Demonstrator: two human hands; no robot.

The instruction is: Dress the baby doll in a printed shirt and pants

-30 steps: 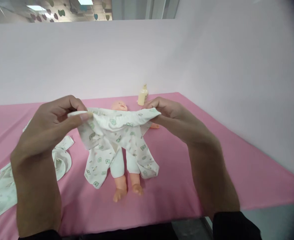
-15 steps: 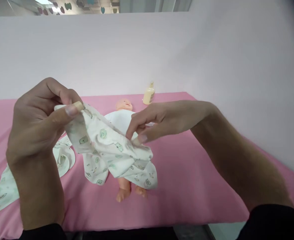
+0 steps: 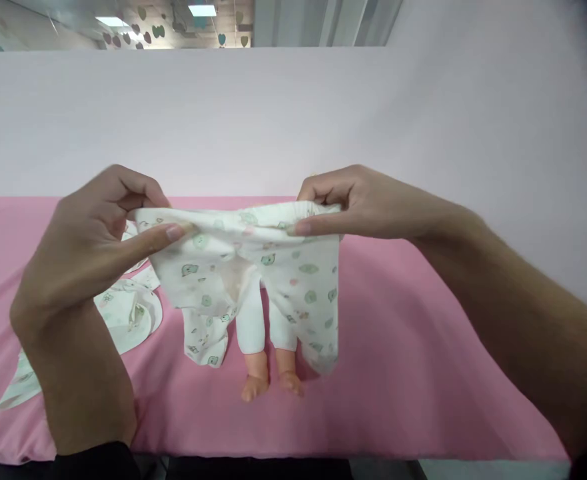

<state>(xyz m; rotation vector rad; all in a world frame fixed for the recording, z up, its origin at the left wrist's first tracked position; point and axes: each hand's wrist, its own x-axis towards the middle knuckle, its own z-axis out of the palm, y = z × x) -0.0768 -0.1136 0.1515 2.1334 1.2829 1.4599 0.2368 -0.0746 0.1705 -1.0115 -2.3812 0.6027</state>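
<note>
A pair of white baby pants (image 3: 303, 267) with a green animal and leaf print hangs spread between my hands. My left hand (image 3: 88, 233) pinches the waistband at its left end, thumb in front. At the right end, my right hand (image 3: 363, 203) grips the waistband between thumb and fingers. Behind the pants a baby doll (image 3: 256, 377) lies on the pink surface. Only its white-clad legs and bare feet show below the cloth; its head and body are hidden.
The pink-covered table (image 3: 398, 373) runs up to a white wall panel (image 3: 253, 120). On the left lie more printed baby clothes (image 3: 128, 313), partly behind my left arm. Over the panel's top edge, hanging heart-shaped decorations (image 3: 158, 31) show.
My right hand has moved up and right and now grips the waistband. The pants went from bunched and slanting to stretched level, covering the doll's upper body and the yellowish pump bottle.
</note>
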